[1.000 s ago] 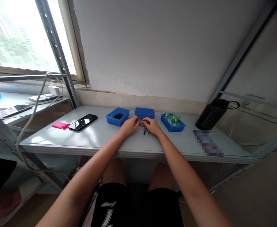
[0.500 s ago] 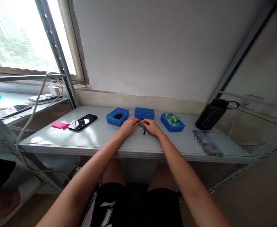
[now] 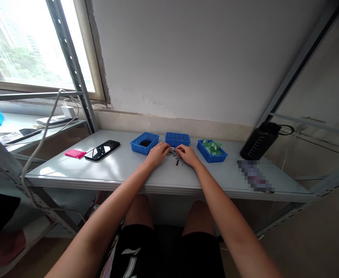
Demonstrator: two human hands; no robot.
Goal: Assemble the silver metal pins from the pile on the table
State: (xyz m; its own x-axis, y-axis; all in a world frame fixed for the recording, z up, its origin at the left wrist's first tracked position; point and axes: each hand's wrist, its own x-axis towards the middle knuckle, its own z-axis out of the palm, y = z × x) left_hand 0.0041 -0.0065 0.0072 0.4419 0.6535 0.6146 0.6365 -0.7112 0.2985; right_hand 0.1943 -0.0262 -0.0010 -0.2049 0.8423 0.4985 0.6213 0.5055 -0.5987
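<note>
My left hand (image 3: 158, 153) rests on the table with its fingers curled together at the left side of a small pile of thin metal pieces (image 3: 173, 151). My right hand (image 3: 187, 154) faces it from the other side, thumb and fingers pinched at the pile's right edge. What each pinch holds is too small to make out. Some pieces, one of them dark, lie loose just below the fingertips. Behind the hands stands a blue bin (image 3: 177, 139). A second blue bin (image 3: 140, 148) with black small parts is beside my left hand. A third blue bin (image 3: 212, 157) holds green-and-white packets (image 3: 211, 146).
On the left of the table (image 3: 129, 170) lie a phone (image 3: 102, 150) and a pink flat item (image 3: 75, 153). To the right are a black bottle (image 3: 258, 141) and a blurred-out flat object (image 3: 254, 175). A white cable (image 3: 43, 135) hangs at the left shelf post.
My fingertips have moved slightly apart, and more of the metal pieces show between them. The view has shifted a little.
</note>
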